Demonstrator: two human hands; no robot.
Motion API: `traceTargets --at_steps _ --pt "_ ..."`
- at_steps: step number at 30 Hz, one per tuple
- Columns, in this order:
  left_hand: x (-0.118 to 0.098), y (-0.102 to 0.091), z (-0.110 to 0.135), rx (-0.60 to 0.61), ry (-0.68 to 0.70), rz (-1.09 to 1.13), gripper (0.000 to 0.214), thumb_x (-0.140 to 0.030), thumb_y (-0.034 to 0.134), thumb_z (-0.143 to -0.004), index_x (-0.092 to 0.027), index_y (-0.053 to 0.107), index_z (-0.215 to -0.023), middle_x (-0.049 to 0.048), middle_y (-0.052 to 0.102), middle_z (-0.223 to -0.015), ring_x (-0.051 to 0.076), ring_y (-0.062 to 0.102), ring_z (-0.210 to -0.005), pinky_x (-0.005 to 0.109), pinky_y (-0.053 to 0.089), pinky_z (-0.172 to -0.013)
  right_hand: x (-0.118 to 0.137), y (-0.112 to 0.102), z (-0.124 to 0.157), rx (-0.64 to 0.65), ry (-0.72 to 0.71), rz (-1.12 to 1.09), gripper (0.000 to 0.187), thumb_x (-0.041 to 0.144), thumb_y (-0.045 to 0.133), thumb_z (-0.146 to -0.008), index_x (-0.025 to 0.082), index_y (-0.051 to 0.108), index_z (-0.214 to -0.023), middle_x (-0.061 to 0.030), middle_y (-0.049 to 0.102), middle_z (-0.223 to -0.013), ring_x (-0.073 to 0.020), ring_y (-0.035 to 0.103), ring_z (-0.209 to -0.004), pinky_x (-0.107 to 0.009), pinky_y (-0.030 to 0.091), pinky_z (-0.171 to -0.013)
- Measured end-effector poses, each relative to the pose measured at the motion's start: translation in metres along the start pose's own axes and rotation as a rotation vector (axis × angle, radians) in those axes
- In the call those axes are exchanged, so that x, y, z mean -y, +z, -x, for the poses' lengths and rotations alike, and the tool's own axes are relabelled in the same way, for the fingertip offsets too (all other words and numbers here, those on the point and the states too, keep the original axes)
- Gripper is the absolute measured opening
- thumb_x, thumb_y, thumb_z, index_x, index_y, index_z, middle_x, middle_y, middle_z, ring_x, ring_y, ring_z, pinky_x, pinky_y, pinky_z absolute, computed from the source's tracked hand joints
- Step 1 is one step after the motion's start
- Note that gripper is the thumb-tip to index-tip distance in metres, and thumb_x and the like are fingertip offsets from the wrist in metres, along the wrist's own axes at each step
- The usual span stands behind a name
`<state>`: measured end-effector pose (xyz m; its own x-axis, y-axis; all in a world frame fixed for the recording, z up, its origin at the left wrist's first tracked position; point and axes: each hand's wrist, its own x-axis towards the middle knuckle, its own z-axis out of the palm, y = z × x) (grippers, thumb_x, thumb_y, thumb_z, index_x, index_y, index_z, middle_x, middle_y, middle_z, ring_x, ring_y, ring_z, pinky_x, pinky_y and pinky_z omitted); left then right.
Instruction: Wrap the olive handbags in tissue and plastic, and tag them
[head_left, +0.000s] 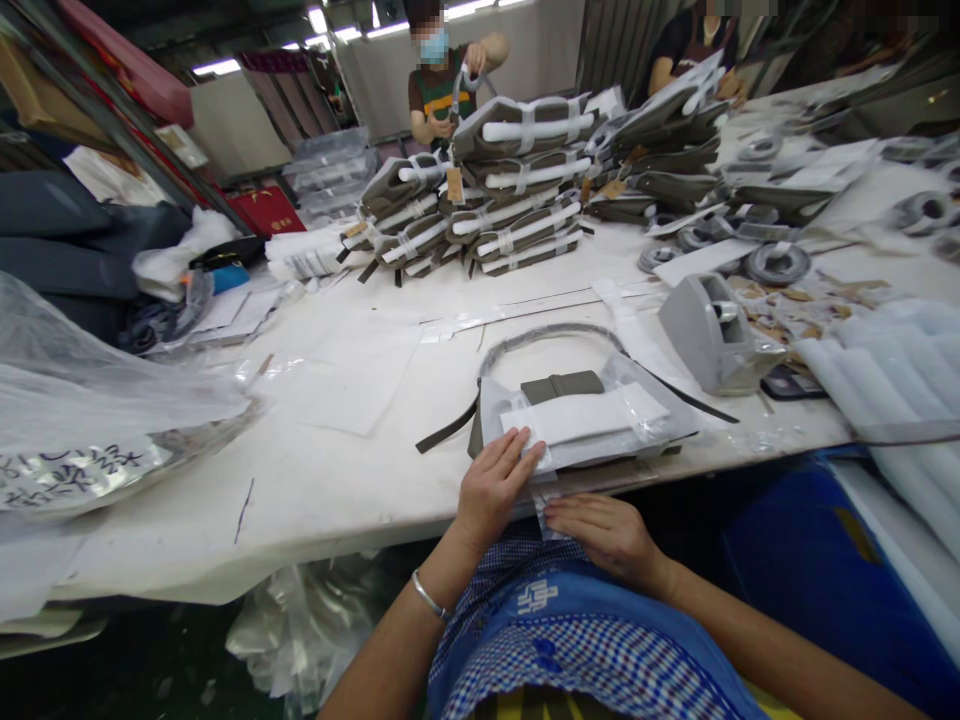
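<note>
My left hand (495,483) lies flat, fingers spread, pressing the bagged grey bag (581,415) at the counter (337,470) edge. My right hand (607,530), below the bag, seems to pinch its plastic flap; pulled carelessly, the bag could slide off.

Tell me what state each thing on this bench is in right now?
Left hand: flat, pressing the bagged item.
Right hand: at the table edge, fingers on the bag's flap.
Plastic bag: holds a grey item, mouth unsealed.
Tape dispenser: standing, untouched.
Stack of grey items: piled high, strapped.
</note>
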<state>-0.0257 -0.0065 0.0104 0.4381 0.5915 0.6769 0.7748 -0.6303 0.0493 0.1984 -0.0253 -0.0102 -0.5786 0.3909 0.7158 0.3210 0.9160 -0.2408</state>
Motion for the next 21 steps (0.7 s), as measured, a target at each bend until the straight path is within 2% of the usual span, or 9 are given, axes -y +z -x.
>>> traceTargets --at_steps 16,21 --pt "0.000 0.005 0.001 -0.027 0.004 -0.025 0.042 -0.012 0.051 -0.097 -0.021 0.052 -0.138 0.0068 0.052 -0.145 0.023 0.046 -0.136 0.039 0.049 -0.108 0.013 -0.010 -0.004 0.023 -0.024 0.015 0.028 0.008 0.047 -0.093 0.017 0.069 -0.109 -0.0057 0.076 -0.105 -0.0163 0.071 -0.101 -0.029 0.060 -0.087" --pt "-0.001 0.005 0.002 -0.035 0.008 -0.049 0.041 -0.012 0.049 -0.098 -0.020 0.052 -0.138 0.0064 0.054 -0.143 0.022 0.046 -0.135 0.038 0.048 -0.108 0.017 -0.018 -0.014 0.019 -0.013 0.037 0.031 0.007 0.047 -0.092 0.019 0.068 -0.110 -0.0041 0.076 -0.104 -0.0148 0.071 -0.101 -0.027 0.059 -0.088"
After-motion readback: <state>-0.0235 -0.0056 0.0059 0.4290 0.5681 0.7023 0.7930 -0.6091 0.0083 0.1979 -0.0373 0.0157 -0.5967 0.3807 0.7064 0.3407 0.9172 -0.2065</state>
